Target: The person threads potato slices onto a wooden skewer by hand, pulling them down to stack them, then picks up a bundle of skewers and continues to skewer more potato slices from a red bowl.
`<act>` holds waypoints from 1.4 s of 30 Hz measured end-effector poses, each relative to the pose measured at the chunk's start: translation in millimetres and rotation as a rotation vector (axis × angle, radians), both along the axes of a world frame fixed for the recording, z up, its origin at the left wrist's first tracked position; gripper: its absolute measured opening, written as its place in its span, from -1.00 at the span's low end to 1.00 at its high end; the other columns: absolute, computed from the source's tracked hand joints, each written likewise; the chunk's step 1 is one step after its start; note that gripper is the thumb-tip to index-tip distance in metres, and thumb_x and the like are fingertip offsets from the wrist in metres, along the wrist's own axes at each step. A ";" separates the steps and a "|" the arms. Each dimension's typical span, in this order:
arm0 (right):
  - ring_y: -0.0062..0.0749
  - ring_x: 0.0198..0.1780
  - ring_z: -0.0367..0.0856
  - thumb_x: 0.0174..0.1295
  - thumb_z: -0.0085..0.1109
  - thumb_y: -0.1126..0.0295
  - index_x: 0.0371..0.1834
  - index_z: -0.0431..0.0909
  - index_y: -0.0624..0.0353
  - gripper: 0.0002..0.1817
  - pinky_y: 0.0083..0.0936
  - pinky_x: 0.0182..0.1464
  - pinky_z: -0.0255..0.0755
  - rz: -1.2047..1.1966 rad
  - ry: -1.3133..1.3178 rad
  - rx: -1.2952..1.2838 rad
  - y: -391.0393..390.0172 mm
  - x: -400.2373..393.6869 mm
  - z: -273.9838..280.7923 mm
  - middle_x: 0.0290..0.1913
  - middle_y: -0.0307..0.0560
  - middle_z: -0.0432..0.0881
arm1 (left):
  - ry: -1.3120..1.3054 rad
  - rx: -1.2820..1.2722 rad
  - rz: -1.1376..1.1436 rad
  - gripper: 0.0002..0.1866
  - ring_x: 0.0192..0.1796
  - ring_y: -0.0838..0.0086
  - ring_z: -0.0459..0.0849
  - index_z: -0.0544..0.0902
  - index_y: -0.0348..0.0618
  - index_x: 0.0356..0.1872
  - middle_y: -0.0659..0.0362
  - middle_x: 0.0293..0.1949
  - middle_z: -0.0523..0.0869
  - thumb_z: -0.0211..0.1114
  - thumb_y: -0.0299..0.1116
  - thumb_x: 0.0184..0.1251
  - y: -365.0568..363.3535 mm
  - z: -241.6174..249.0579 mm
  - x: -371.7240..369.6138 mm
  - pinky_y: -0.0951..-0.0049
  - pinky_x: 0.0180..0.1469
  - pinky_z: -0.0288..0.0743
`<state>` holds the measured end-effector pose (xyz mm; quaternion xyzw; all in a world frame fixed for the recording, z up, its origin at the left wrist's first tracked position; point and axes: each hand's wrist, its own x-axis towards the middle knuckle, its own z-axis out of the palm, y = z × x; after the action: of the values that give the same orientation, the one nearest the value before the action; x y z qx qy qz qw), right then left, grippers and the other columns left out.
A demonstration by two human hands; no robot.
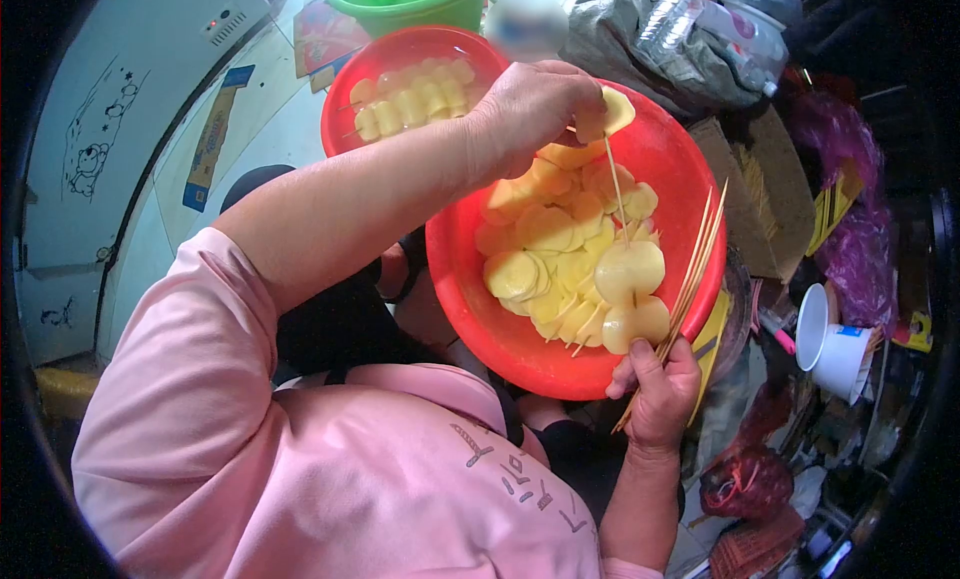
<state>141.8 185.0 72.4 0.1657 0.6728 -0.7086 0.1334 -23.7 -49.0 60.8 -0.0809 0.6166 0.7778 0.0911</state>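
Note:
My left hand [545, 114] is closed on a pale yellow slice [612, 112], probably potato, at the upper tip of a bamboo skewer [615, 184]. Further down, the same skewer carries several threaded slices [632, 271], bunched in pairs. My right hand [658, 384] grips the skewer's lower end, just below those slices. It also holds several bare bamboo skewers [697, 269] that fan upward along the basin's right side. Beneath both hands is a red basin [470, 324] with a heap of loose yellow slices [550, 234].
Behind my left forearm, a second red basin [345, 89] holds filled skewers in water. A green tub [410, 14] stands beyond it. To the right are a cardboard box [775, 194], a white cup [835, 344] and a grey sack [615, 29] with plastic bottles.

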 end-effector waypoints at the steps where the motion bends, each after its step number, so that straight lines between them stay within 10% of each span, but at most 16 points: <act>1: -0.58 -0.69 0.45 0.22 0.16 0.42 -0.26 0.47 0.27 -0.85 -0.70 -0.62 0.35 -0.001 0.009 0.004 0.1 0.1 -0.8 -0.62 -0.17 0.53 | -0.001 0.000 -0.001 -0.79 -0.30 0.36 0.68 0.56 -0.33 -0.29 0.09 -0.28 0.60 0.18 -0.42 0.05 0.6 2.3 0.0 0.42 -0.36 0.61; 19: -0.58 -0.70 0.40 0.25 0.09 0.46 -0.16 0.47 0.29 -0.84 -0.74 -0.61 0.28 0.062 0.008 0.011 -4.4 0.4 -0.9 -0.62 -0.16 0.50 | -0.236 0.280 0.014 -0.80 -0.11 0.23 0.66 0.51 -0.36 -0.14 0.01 -0.20 0.61 0.12 -0.45 0.28 6.5 2.0 -2.9 0.26 -0.22 0.68; 30: -0.59 -0.69 0.43 0.23 0.16 0.41 -0.23 0.47 0.27 -0.83 -0.69 -0.61 0.35 0.003 -0.001 -0.062 -4.0 -1.9 -6.1 -0.61 -0.19 0.53 | -0.281 -0.014 -0.548 -0.78 -0.43 0.48 0.69 0.63 -0.23 -0.31 0.17 -0.43 0.68 0.27 -0.25 0.28 20.8 4.6 25.0 0.50 -0.34 0.61; 42: -0.61 -0.69 0.42 0.25 0.15 0.39 -0.20 0.49 0.25 -0.83 -0.69 -0.63 0.35 -0.048 0.015 -0.065 0.8 -4.9 -3.7 -0.60 -0.20 0.52 | -0.220 -0.118 -0.354 -0.78 -0.39 0.47 0.68 0.61 -0.19 -0.27 0.19 -0.40 0.66 0.19 -0.24 0.34 19.8 -7.3 9.1 0.47 -0.33 0.60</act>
<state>136.9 185.8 68.7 0.1721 0.6460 -0.7345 0.1165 -14.6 -29.1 53.5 -0.0607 0.6519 0.6988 0.2881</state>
